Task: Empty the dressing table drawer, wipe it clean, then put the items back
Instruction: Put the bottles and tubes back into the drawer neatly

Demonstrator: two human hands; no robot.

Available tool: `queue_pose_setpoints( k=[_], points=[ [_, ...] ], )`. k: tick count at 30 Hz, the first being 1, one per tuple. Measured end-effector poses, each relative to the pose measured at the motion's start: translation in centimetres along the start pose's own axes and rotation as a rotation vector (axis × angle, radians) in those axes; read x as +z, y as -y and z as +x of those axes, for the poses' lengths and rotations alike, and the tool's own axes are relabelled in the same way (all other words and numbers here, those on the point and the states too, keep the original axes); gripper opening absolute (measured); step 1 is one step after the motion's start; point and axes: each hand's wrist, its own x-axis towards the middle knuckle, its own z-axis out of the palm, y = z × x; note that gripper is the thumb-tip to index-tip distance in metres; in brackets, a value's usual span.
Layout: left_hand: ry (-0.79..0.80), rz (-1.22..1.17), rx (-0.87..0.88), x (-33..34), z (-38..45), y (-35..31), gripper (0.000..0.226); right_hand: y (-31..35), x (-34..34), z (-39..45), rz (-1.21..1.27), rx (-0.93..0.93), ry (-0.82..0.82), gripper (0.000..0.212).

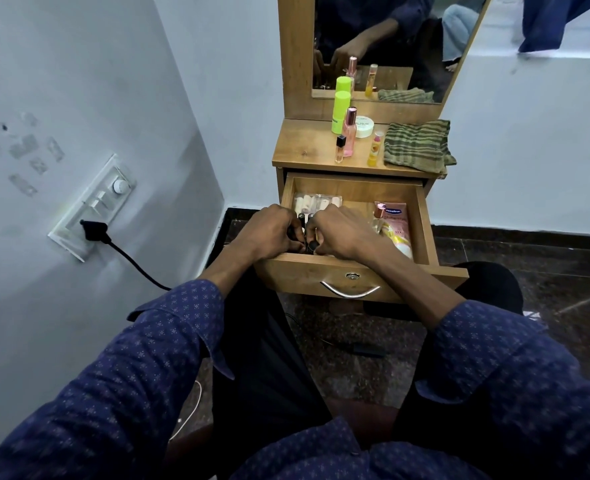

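The wooden drawer [421, 216] of the dressing table stands pulled open. Both hands reach into its front left part. My left hand [269, 233] and my right hand [338, 233] have their fingers curled round several small black tubes [307, 233] between them. A clear pack of pale items [316, 202] lies at the drawer's back left. A pink tube [395, 220] lies at the right, beside a yellow and white item [402, 245]. On the table top [304, 147] stand a green bottle [340, 110], a pink bottle [350, 131], a small vial [340, 148], a yellow tube [375, 148], a white jar [364, 126] and a folded striped cloth [416, 143].
A mirror [383, 43] rises behind the table top. On the wall at the left is a switch plate [92, 206] with a black plug and cable [127, 258]. My knees in dark trousers flank the drawer, over a dark speckled floor [355, 372].
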Motion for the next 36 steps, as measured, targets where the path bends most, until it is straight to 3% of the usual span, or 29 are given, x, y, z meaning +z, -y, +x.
queue_pose_setpoints(
  k=[19, 23, 25, 27, 36],
  points=[
    [-0.024, 0.048, 0.009, -0.4, -0.1, -0.6, 0.029, -1.3, 3.0, 0.7, 0.136, 0.002, -0.114, 0.029],
    [-0.027, 0.061, 0.009, -0.5, -0.1, -0.6, 0.029, -1.6, 3.2, 0.6, 0.266, 0.089, -0.073, 0.033],
    [-0.029, 0.061, 0.002, -0.5, -0.1, -0.6, 0.028, -2.1, 3.2, 0.4, 0.297, 0.107, -0.051, 0.024],
    [-0.034, 0.055, 0.005, -0.5, -0.1, -0.6, 0.027, -2.5, 3.1, 0.4, 0.261, 0.064, 0.013, 0.014],
    [-0.024, 0.044, 0.012, -0.5, -0.2, -0.7, 0.023, -3.1, 2.6, 0.9, 0.261, -0.108, 0.208, 0.021]
  ],
)
